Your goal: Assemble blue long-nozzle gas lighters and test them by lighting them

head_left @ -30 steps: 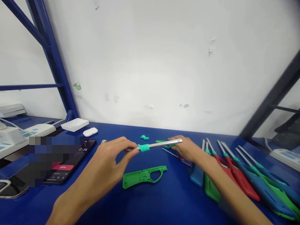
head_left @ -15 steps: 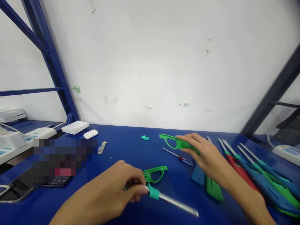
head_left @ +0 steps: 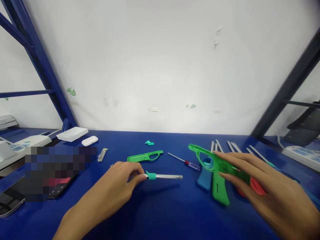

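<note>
Between the thumb and fingers of my left hand (head_left: 110, 190) is a metal lighter tube (head_left: 170, 176) with a teal collar (head_left: 151, 176), pointing right. My right hand (head_left: 270, 180) grips a green lighter housing half (head_left: 220, 163), raised above the table, its trigger loop to the left. Just beyond my left hand lies another green housing half (head_left: 145, 156), flat on the table. A small teal plastic piece (head_left: 149, 143) rests farther back. A screwdriver (head_left: 185, 161) with a clear and red handle lies between the hands.
Lighters with blue (head_left: 205, 178) and green (head_left: 220, 188) handles lie under and behind my right hand, among several others. On the left are a clear lighter tank (head_left: 102, 155), white earbud case (head_left: 89, 141), white box (head_left: 72, 134), phone (head_left: 12, 196) and power strip (head_left: 27, 146).
My right hand has moved right and nearer with the green housing half. The tube in my left hand has shifted up and left and swung level. The other housing half now shows fully.
</note>
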Motion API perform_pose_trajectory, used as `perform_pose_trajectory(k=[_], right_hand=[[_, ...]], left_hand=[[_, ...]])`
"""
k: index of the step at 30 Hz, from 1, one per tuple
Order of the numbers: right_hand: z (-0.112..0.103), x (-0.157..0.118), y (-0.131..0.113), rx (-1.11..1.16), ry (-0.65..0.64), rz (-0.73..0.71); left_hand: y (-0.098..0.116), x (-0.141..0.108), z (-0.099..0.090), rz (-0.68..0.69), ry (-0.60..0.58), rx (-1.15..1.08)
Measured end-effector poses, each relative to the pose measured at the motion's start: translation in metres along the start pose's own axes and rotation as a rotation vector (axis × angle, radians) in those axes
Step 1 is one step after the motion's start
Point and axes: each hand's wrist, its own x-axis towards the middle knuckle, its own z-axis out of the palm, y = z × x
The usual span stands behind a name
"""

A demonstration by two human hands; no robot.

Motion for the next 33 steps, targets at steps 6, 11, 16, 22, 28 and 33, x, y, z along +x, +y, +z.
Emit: perform_pose_trajectory(k=[6, 11, 16, 22, 28, 33], right_hand=[[0.004, -0.019, -0.017, 0.069, -0.243, -0.099], [0.040, -0.015, -0.044, 0.224, -0.320, -0.031], [0.060, -0.002, -0.062, 0.295, -0.249, 0.059], [0.029, 0.014, -0.081, 0.530, -0.076, 0.188], [0.018, 0.021, -0.094, 0.791, -0.079, 0.363], [0.018, 0.021, -0.093, 0.849, -0.154, 0.378]], left_hand=[[-0.002, 0.001, -0.023, -0.095, 0.262, -0.198], [0.000, -0.001, -0.029, -0.069, 0.320, -0.496], [0.016, -0.002, -0.011, 0.023, 0.166, -0.816], [0.047, -0.006, 0.040, 0.009, -0.225, -1.208], [0.060, -0.007, 0.071, 0.086, -0.362, -1.137], [0.052, -0.012, 0.069, 0.040, -0.160, -0.767]])
